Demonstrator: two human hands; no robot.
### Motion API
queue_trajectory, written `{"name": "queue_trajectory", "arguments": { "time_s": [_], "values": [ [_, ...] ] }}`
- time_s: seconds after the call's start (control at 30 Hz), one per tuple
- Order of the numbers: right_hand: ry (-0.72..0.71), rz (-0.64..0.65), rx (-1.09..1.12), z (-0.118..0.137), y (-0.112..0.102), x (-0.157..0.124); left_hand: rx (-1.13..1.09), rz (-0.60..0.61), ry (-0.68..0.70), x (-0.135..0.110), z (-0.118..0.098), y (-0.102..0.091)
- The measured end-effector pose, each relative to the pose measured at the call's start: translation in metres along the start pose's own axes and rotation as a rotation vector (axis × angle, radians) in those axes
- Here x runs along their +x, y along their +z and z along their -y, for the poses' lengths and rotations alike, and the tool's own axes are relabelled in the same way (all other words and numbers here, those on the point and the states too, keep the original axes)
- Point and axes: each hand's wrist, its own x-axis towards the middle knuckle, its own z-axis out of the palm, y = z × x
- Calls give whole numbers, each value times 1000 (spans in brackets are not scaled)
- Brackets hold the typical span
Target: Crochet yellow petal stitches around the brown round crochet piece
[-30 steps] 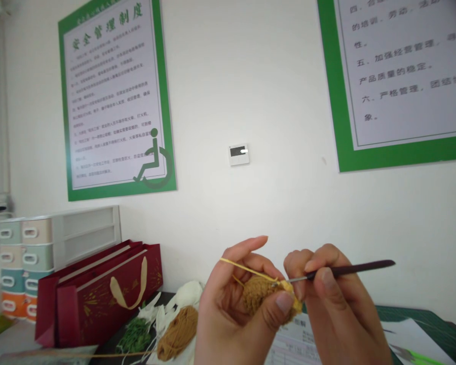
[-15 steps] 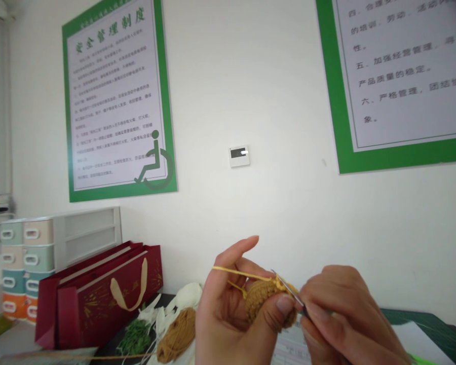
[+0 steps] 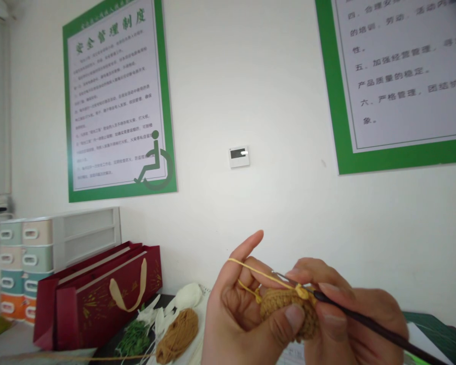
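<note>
My left hand (image 3: 247, 314) grips a small brown crocheted piece (image 3: 277, 302) between thumb and fingers. Yellow yarn (image 3: 256, 269) runs taut from its raised index finger to yellow stitches at the top edge of the piece. In my right hand (image 3: 349, 309) is a crochet hook (image 3: 365, 320) with a dark handle and a metal tip. Its shaft passes through the yellow stitches, and the tip points left, close to the taut strand. Fingertips of my right hand rest close against the right side of the piece.
Left of my hands lie a brown yarn skein (image 3: 177, 334), white yarn (image 3: 188, 295) and green yarn (image 3: 135, 337). Dark red gift bags (image 3: 87, 304) stand by a drawer unit (image 3: 38, 253). A green mat (image 3: 437, 332) and white paper (image 3: 421, 339) lie at right.
Both hands have shifted slightly right. My right hand has risen and turned, so the hook now lies flatter, with its dark handle showing toward the lower right.
</note>
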Motion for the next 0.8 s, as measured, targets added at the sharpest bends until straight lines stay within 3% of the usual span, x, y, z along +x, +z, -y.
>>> {"name": "queue_trajectory", "arguments": {
  "time_s": [0.13, 0.37, 0.53, 0.8],
  "values": [
    [290, 25, 194, 2, -2, 0, -17, 3, 4, 1, -1, -3],
    [460, 134, 237, 0, -18, 9, 25, 10, 15, 3, -1, -5],
    [384, 256, 151, 2, -29, 19, 80, 6, 0, 3, -3, -6],
    [42, 269, -103, 17, -25, 30, 183, -87, 76, 2, -2, -1]
  ]
}}
